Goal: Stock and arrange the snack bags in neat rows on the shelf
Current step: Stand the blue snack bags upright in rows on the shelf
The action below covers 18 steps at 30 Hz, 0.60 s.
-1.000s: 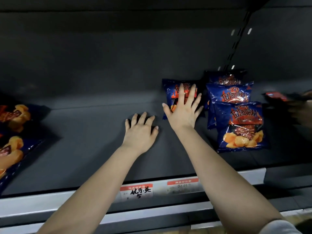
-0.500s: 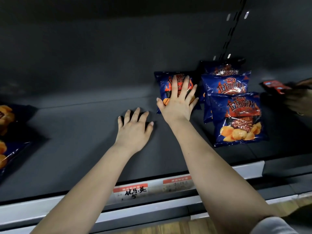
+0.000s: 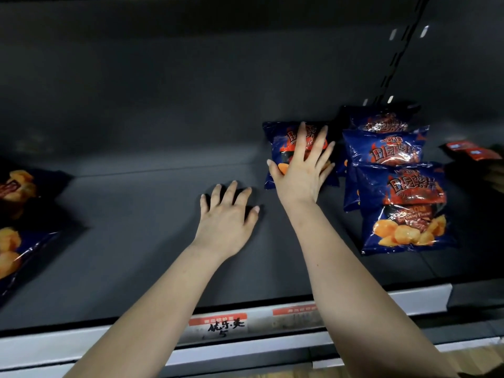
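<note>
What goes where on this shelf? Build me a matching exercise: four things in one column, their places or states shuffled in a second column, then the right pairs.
Column A
1. left hand
2. right hand
3. front snack bag
4. price label

Column B
a. stuck on the front rail
b. fingers spread on the lone snack bag near the back
c. palm down on the bare shelf
d. nearest the edge in an overlapping row of three

Pairs: 1-c, 2-b, 3-d, 4-a

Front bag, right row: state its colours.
Front bag: dark blue, red lettering, orange chips pictured; head view shows it best.
</note>
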Available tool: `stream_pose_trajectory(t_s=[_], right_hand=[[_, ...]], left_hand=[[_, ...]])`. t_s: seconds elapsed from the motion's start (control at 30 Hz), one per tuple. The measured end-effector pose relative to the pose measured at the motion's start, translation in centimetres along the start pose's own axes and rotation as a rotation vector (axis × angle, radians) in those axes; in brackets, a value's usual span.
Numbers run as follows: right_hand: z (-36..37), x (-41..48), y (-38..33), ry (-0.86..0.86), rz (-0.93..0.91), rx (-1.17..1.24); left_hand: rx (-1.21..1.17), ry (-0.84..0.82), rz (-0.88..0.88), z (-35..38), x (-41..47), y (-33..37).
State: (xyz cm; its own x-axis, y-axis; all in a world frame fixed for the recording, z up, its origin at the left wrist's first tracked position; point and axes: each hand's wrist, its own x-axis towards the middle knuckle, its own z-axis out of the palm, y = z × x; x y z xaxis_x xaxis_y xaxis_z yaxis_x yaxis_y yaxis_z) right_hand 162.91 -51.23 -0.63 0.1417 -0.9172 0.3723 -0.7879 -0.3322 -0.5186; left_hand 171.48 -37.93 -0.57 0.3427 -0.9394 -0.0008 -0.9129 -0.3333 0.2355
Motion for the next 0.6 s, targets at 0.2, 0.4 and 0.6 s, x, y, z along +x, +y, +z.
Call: stream_pose_trajectory(t_s=[0.2,0.4,0.6], right_hand=[[0.17,0.39,0.14,0.059,0.004,0.082],[0.01,0.49,0.05,0.021,0.014,0.030],[-0.04,0.30,0.42,-0.058,-0.005,0.009]], left_hand=[[-0.010,-0.006,-0.001,-0.02,0.05,0.02],[-0.003,0.019,0.000,0.12,0.11,-0.22],[-0.010,0.040,-0.009,-0.01,0.08,-0.17]])
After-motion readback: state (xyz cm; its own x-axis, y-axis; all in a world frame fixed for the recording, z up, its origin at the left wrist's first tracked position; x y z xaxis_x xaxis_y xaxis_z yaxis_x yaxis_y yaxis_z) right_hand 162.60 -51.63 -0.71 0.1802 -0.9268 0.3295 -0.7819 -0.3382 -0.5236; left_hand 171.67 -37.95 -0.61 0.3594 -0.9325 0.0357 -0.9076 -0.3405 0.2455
